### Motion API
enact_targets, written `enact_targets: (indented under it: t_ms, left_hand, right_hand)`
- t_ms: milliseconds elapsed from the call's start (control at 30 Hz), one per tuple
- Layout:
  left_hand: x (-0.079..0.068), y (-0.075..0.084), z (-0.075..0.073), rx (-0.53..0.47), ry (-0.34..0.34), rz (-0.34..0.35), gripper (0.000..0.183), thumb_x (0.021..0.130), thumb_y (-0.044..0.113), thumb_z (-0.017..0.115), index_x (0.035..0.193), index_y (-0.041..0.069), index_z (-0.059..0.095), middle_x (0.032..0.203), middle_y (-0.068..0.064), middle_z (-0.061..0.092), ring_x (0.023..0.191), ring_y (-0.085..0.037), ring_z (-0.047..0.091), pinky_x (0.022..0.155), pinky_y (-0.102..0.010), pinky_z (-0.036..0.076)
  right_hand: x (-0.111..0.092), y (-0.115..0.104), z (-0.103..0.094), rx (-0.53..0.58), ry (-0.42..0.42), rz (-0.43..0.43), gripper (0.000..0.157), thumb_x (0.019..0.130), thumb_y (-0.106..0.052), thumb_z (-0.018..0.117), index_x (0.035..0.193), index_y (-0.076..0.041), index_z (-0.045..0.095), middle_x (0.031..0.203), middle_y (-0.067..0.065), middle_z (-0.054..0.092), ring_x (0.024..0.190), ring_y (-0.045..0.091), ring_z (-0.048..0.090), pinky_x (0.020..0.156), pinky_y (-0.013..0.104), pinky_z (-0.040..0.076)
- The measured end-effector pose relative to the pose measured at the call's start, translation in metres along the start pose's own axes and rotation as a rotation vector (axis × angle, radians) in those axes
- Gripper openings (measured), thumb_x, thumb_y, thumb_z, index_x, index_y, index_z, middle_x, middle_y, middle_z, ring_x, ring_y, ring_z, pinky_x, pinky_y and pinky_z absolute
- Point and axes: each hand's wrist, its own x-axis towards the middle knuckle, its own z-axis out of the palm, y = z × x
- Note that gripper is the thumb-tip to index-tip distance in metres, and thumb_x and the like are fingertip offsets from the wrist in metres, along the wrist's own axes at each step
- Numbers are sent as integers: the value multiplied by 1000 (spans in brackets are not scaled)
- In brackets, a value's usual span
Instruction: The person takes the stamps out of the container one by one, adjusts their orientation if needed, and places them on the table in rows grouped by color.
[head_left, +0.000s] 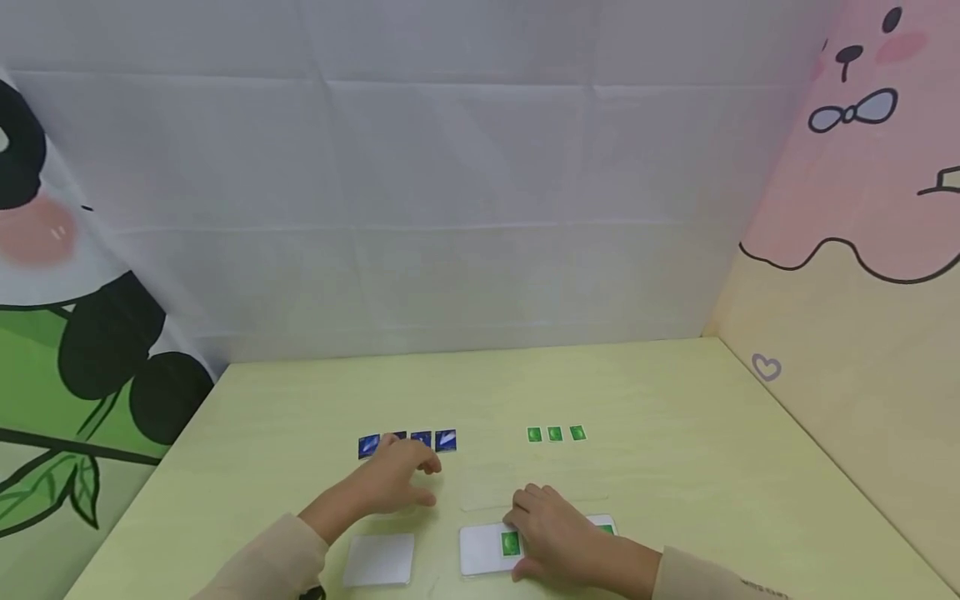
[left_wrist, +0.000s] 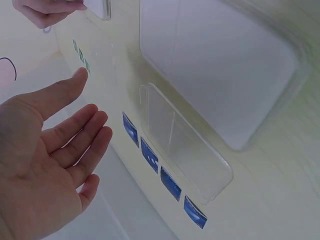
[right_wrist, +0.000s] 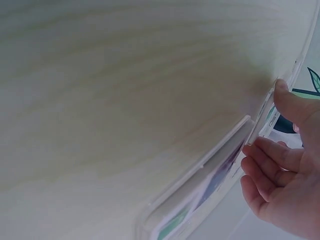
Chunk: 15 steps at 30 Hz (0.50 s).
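Observation:
In the head view, my left hand (head_left: 397,477) hovers near a row of small blue picture cards (head_left: 446,441), partly covering them, and holds nothing. The left wrist view shows its palm (left_wrist: 45,165) and loosely bent fingers. My right hand (head_left: 558,537) spans a flat white rectangular case (head_left: 480,550), thumb at the near edge and fingers at the far edge. Small green picture cards (head_left: 510,544) lie on that case on both sides of the hand; the middle is hidden. In the right wrist view, the thumb and fingertips (right_wrist: 250,147) meet the case's edges.
Left of the case lies a white squarish plate (head_left: 378,560) with a clear rim. A clear plastic tray (left_wrist: 190,150) rests beside the blue cards. Further back on the pale yellow table (head_left: 645,392) are three small green cards (head_left: 555,433). Printed cloth walls surround the table.

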Motion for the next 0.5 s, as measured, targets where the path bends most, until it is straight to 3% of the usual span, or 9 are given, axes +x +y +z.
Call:
enact_targets:
  t_ms: [500]
  left_hand:
    - [4, 11, 8, 1, -20, 53, 32, 76, 22, 80, 100, 6, 68, 98, -5, 71, 94, -22, 64, 91, -48, 31]
  right_hand:
    - [3, -1, -2, 16, -55, 27, 53, 77, -56, 72, 108, -13, 67, 92, -10, 55, 82, 4, 41, 75, 18, 37]
